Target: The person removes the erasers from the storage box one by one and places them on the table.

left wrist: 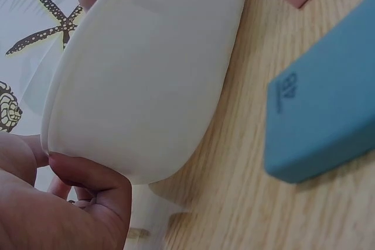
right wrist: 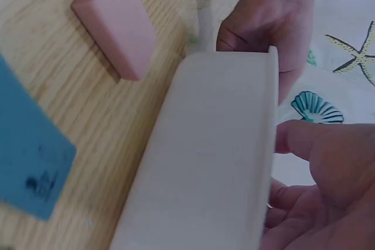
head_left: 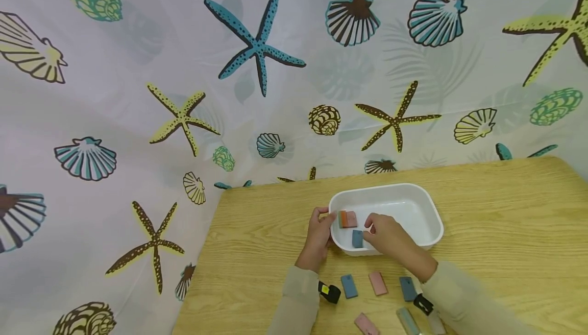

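Note:
A white plastic tray (head_left: 420, 238) stands on the wooden table. My left hand (head_left: 318, 233) grips its left end, thumb over the rim and fingers against the outer wall. Inside, toward that end, a pink eraser (head_left: 351, 219) sits beside an orange eraser (head_left: 343, 219) and a green one (head_left: 340, 219). A blue eraser (head_left: 357, 239) lies nearer the tray's front wall. My right hand (head_left: 390, 235) reaches over the front rim, its thumb tip right by the blue eraser and a gap between thumb and index finger. The wrist views show mostly the tray's outer wall (left wrist: 146, 74).
In front of the tray lie more erasers: a blue one (head_left: 349, 286), a pink one (head_left: 378, 284), a dark blue one (head_left: 407, 289), another pink one (head_left: 366, 324) and a grey-green one (head_left: 408, 320). A shell-patterned curtain (head_left: 285, 105) hangs behind the table (head_left: 257, 253).

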The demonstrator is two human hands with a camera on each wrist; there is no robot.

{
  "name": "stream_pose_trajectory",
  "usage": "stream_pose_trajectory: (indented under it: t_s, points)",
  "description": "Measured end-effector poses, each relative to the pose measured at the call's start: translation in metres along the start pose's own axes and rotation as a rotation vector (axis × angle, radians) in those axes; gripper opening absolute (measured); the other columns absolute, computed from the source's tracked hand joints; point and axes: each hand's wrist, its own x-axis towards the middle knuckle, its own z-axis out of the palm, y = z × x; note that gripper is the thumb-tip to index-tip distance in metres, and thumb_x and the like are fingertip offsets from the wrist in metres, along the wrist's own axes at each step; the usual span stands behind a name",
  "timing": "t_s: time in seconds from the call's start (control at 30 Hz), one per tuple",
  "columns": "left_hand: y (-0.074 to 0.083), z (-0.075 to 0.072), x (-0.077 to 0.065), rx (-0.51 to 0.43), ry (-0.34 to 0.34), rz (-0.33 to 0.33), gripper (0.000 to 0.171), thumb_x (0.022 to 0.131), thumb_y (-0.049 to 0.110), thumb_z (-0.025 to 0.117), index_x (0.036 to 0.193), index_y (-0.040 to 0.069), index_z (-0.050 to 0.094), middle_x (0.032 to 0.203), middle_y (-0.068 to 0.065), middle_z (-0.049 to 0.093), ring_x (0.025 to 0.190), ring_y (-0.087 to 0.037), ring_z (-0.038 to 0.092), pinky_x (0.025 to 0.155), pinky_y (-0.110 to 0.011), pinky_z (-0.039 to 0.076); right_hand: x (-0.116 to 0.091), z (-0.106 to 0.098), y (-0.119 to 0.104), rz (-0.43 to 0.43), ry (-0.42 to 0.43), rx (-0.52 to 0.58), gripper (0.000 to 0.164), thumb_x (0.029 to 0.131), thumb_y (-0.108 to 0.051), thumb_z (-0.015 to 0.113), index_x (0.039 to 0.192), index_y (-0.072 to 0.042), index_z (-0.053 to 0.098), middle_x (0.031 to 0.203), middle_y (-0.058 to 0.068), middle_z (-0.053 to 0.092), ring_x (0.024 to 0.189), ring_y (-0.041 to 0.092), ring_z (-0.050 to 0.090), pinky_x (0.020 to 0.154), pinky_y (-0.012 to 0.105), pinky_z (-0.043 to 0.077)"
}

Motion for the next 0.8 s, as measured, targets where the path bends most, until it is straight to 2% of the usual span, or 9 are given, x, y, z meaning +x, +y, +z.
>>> stream_pose_trajectory:
  t_s: [0.13, 0.33, 0.47, 0.63, 0.73, 0.8]
  points:
    - [0.0, -0.001, 0.0, -0.004, -0.005, 0.001, 0.03, 0.092, 0.027, 0.059, 0.117, 0.013, 0.05, 0.106, -0.017, 0.058, 0.08, -0.03, 0.064, 0.055, -0.034, 0.051, 0.01, 0.011, 0.002, 0.07, -0.088, -0.009, 0.021, 0.084, -0.015, 0.064, 0.094, 0.001, 0.056, 0.07, 0.004, 0.053, 0.061, 0.017, 0.048, 0.054, 0.03, 0.04]
    - [0.001, -0.002, 0.0, -0.02, -0.036, -0.005, 0.034, 0.093, 0.025, 0.057, 0.122, 0.01, 0.048, 0.108, -0.019, 0.058, 0.082, -0.033, 0.064, 0.055, -0.034, 0.051, 0.024, 0.024, 0.004, 0.148, -0.147, -0.072, 0.033, 0.084, -0.021, 0.067, 0.094, 0.007, 0.052, 0.073, 0.008, 0.052, 0.063, 0.02, 0.049, 0.057, 0.032, 0.042]
    - [0.008, -0.001, -0.006, -0.016, -0.049, -0.007, 0.033, 0.094, 0.021, 0.055, 0.123, 0.006, 0.046, 0.109, -0.023, 0.057, 0.084, -0.037, 0.062, 0.057, -0.036, 0.051, 0.031, 0.03, 0.004, 0.157, -0.143, -0.123, 0.04, 0.082, -0.026, 0.07, 0.093, 0.008, 0.053, 0.072, 0.008, 0.051, 0.063, 0.02, 0.049, 0.058, 0.032, 0.042]
    - [0.02, 0.004, -0.019, 0.008, -0.049, 0.004, 0.032, 0.095, 0.019, 0.054, 0.121, 0.003, 0.046, 0.106, -0.023, 0.057, 0.08, -0.034, 0.063, 0.056, -0.034, 0.05, 0.034, 0.034, 0.006, 0.154, -0.137, -0.166, 0.035, 0.081, -0.028, 0.071, 0.087, 0.004, 0.058, 0.07, 0.007, 0.052, 0.062, 0.02, 0.05, 0.058, 0.033, 0.042]
    - [0.023, 0.004, -0.023, 0.007, -0.041, 0.011, 0.031, 0.094, 0.019, 0.054, 0.12, 0.004, 0.046, 0.106, -0.022, 0.057, 0.082, -0.037, 0.062, 0.056, -0.034, 0.051, 0.036, 0.036, 0.007, 0.171, -0.15, -0.146, 0.036, 0.08, -0.028, 0.071, 0.09, 0.005, 0.059, 0.072, 0.007, 0.054, 0.064, 0.02, 0.05, 0.06, 0.033, 0.043]
    - [0.021, 0.003, -0.02, 0.008, -0.035, 0.012, 0.031, 0.094, 0.019, 0.054, 0.12, 0.004, 0.047, 0.106, -0.022, 0.058, 0.085, -0.039, 0.062, 0.057, -0.035, 0.051, 0.039, 0.038, 0.007, 0.17, -0.155, -0.107, 0.035, 0.08, -0.025, 0.071, 0.09, 0.005, 0.058, 0.072, 0.007, 0.054, 0.064, 0.02, 0.05, 0.059, 0.032, 0.043]
